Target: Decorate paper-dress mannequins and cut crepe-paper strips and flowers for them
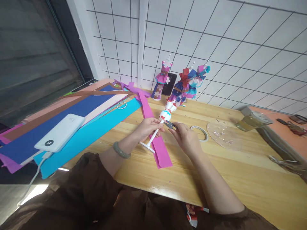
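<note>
My left hand (149, 127) grips a small white dress form (165, 115) on a thin stand, just below its body. Red and blue bits of paper are wrapped around the form. It is tilted, its round white base (147, 147) toward me and its top toward the wall. In my right hand (188, 137) is a small dark tool (169, 124), perhaps snips; its tip meets the form's lower end beside my left fingers. Beneath the form runs a magenta crepe paper strip (164, 158) across the wooden table.
Crepe paper strips (112, 118) cover the left side, with a white power bank (59, 132) on top. Dressed paper figures (184, 86) and a phone (169, 83) stand by the tiled wall. Right lie a tape roll (199, 133), a dish of beads (224, 135) and a cup (251, 119).
</note>
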A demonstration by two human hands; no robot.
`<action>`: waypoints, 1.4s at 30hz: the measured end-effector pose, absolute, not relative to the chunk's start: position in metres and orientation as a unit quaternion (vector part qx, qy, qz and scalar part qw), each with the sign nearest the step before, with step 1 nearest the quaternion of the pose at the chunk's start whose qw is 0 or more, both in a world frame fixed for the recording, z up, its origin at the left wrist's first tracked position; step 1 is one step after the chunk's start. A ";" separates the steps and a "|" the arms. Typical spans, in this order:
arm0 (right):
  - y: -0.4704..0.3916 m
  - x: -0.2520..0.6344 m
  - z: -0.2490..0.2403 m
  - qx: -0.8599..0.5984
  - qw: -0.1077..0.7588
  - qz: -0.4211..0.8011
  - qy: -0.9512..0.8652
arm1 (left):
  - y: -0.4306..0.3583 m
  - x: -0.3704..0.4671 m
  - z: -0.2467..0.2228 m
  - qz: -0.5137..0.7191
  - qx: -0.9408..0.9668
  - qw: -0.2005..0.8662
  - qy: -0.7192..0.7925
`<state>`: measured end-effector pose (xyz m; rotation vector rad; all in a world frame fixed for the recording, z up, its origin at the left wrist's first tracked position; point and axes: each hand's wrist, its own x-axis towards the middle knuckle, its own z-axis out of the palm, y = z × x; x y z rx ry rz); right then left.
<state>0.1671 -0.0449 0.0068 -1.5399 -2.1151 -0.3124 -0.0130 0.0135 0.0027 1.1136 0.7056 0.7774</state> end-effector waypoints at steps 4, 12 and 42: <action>-0.046 0.169 0.007 -0.563 0.239 -0.124 -0.782 | 0.014 -0.014 0.004 0.340 0.505 0.724 0.324; -0.046 0.171 0.007 -0.565 0.220 -0.155 -0.780 | 0.015 -0.014 0.004 0.333 0.505 0.723 0.334; -0.041 0.177 0.002 -0.584 0.334 0.067 -0.737 | 0.016 -0.015 0.004 0.335 0.482 0.729 0.353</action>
